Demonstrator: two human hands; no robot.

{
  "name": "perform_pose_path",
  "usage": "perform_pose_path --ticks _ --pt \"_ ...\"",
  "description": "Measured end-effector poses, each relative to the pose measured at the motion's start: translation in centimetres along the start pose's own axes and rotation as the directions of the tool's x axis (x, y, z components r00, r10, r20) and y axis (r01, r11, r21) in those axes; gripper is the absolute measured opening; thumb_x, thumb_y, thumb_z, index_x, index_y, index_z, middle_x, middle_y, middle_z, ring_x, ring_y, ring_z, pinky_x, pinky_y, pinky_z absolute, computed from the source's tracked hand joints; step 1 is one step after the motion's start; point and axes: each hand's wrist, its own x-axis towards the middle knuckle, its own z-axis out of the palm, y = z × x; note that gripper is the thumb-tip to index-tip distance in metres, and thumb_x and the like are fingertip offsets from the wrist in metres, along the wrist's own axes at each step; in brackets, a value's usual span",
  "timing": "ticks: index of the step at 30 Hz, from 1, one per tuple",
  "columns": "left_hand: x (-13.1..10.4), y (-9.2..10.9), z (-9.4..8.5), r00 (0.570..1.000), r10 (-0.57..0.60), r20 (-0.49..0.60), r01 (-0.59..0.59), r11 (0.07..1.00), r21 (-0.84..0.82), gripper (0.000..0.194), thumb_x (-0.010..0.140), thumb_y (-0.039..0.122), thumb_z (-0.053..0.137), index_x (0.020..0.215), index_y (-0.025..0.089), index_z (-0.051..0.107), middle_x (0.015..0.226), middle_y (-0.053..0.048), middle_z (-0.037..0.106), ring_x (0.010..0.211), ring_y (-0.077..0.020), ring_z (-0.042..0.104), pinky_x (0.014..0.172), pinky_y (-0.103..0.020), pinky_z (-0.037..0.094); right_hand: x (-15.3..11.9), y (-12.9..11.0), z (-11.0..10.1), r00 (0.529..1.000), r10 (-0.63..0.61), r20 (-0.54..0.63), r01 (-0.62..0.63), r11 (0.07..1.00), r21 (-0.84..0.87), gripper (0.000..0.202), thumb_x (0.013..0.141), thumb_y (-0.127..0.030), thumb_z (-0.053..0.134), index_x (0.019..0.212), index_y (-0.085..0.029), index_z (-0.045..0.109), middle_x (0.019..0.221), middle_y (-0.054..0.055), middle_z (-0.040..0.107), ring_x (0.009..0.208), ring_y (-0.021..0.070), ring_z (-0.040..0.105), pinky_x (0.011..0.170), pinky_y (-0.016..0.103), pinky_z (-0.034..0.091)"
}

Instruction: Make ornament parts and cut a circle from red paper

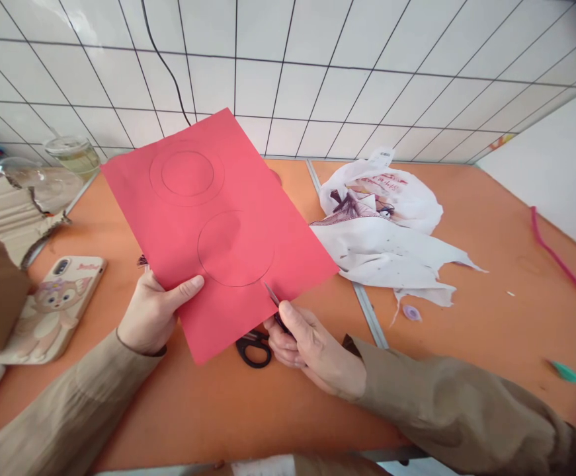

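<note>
My left hand point(156, 311) holds a red sheet of paper point(168, 231) by its lower left edge, thumb on top and fingers behind. Drawn on the sheet are two concentric circles near the top and one larger circle below. A pair of scissors point(272, 292) is gripped in my right hand point(312, 344). One pointed blade lies over the paper by its lower right edge, close to the large circle's outline; most of the handle is hidden by my fingers. Under the sheet, a black looped scissors handle point(255, 354) shows on the table; its other end is covered.
On the orange table point(466, 390) lie a white plastic bag point(407, 198), white cloth point(391, 251), a purple spool-like piece point(411, 313), a green object point(565, 371) and a pink stick point(560, 254). Leftward are a phone point(52, 311), cardboard point(0, 291) and a drink cup point(73, 155).
</note>
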Motion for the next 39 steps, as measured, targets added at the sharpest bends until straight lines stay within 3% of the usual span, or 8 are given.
perform_pose_path --ticks 16,39 --pt "0.44 -0.44 -0.46 0.999 0.005 0.036 -0.003 0.999 -0.036 0.026 0.062 0.022 0.088 0.085 0.017 0.077 0.097 -0.011 0.079 0.094 -0.0330 0.074 0.084 -0.044 0.063 0.03 0.37 -0.19 0.999 -0.030 0.040 0.032 0.999 -0.032 0.060 0.089 -0.072 0.043 0.059 -0.020 0.037 0.049 -0.010 0.023 0.041 0.0037 0.015 0.041 0.024 0.011" --pt "0.50 -0.66 -0.69 0.999 0.026 0.047 -0.024 0.999 -0.049 0.026 0.064 0.021 0.088 0.087 0.017 0.078 0.094 -0.008 0.079 0.087 -0.0281 0.075 0.076 -0.037 0.066 -0.17 0.29 0.09 0.997 -0.026 -0.073 0.023 0.999 -0.046 0.062 0.085 -0.070 0.054 0.057 -0.018 0.036 0.051 -0.009 0.029 0.043 0.0024 0.019 0.043 0.023 0.013"
